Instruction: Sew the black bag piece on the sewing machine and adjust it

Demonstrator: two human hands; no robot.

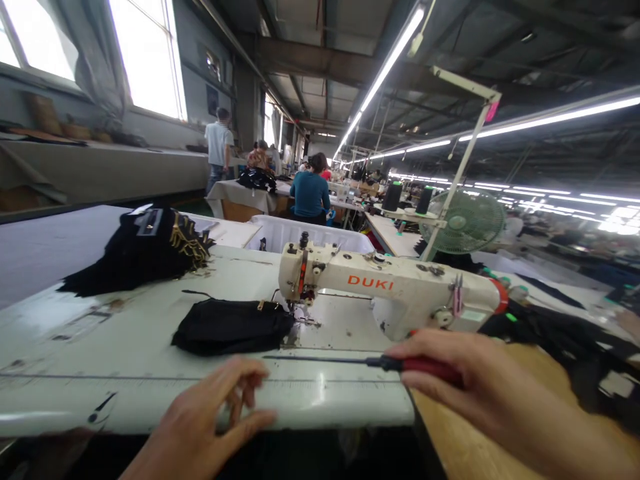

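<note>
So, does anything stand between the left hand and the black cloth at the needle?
Nothing visible: only bare table separates the left hand from the black cloth. The screwdriver in the right hand ends just beside that path.

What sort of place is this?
Most likely a garment sewing factory: an industrial sewing machine on the work table, black fabric by its needle, and other workers seated at further tables under long strip lights.

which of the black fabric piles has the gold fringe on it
The big pile at the table's far left: gold fringe lies along its right side. The smaller black piece by the sewing machine needle is plain.
</note>
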